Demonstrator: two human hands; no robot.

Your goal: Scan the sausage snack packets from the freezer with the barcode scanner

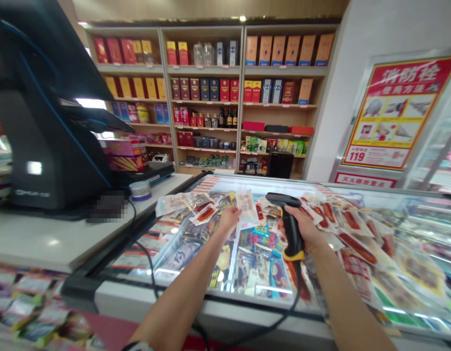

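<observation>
My right hand (308, 226) is wrapped round the handle of a black and yellow barcode scanner (291, 229), whose head points left. Its cable hangs down across the front of the glass-topped freezer (225, 297). In my left hand (230, 219) is the edge of a clear and white food packet (247, 209), pinched between the fingers just left of the scanner's head. Beyond and left of that hand lie sealed packets of reddish sausage (205, 213) on the glass. More vacuum-packed sausages (351, 219) are heaped to the right of my right hand.
A black checkout terminal (46, 146) stands on the white counter (35, 243) at left, beside a small round tub (140, 190). Black cable (150, 263) runs over the freezer's left edge. Shelves of boxed bottles (205, 90) line the back wall, and a red poster (397, 112) hangs at right.
</observation>
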